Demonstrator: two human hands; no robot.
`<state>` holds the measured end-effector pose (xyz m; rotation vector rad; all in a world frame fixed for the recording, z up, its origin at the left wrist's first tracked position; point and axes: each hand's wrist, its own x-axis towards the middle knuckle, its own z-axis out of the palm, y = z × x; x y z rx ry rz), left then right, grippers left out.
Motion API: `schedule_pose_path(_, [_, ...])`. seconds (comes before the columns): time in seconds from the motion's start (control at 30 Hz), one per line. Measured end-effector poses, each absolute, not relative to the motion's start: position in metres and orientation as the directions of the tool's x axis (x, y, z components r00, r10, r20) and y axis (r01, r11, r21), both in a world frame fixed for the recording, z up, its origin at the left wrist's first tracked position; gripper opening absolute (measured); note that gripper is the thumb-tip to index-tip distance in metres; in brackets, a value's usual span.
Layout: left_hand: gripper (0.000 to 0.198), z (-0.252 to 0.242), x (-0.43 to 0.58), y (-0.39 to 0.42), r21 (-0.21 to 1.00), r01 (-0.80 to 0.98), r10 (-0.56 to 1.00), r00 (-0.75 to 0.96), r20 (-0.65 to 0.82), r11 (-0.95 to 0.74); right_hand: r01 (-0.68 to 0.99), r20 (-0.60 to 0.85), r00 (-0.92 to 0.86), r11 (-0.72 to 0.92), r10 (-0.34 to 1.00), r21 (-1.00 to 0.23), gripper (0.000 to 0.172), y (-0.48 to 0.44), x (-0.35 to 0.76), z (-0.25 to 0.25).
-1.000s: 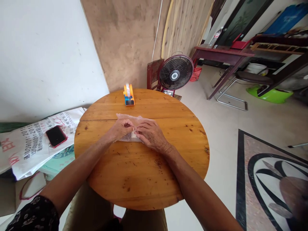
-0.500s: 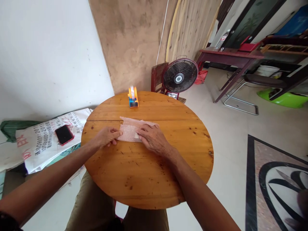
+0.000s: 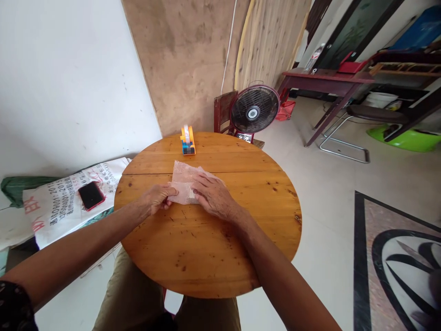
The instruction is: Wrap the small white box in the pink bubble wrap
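Pinkish translucent bubble wrap (image 3: 183, 178) lies flat, mid round table (image 3: 206, 253). Our left hand (image 3: 156, 198) pinches near-left edge; our right hand (image 3: 212, 198) presses it, fingers flat, gripping nothing. Orange tape dispenser (image 3: 187, 141) beyond holds tape roll.

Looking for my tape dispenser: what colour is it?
The plastic tape dispenser is orange and blue; head view.

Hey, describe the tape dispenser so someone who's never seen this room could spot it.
Find the round wooden table. At its far edge, beyond the wrap, stands the tape dispenser. It alone is orange and blue.
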<state>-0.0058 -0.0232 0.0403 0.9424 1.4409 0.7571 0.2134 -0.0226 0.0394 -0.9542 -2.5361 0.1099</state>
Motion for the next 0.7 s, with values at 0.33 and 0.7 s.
schedule_pose_path(0.33, [0.015, 0.04, 0.003, -0.015, 0.917, 0.183, 0.932, 0.006, -0.363, 0.356, 0.6, 0.39, -0.662, 0.765, 0.64, -0.235, 0.029, -0.02, 0.214, 0.035])
schedule_pose_path(0.7, [0.015, 0.054, 0.022, -0.015, 0.919, 0.274, 0.949, 0.057, -0.311, 0.285, 0.569, 0.387, -0.658, 0.763, 0.646, -0.307, 0.041, -0.016, 0.213, 0.031])
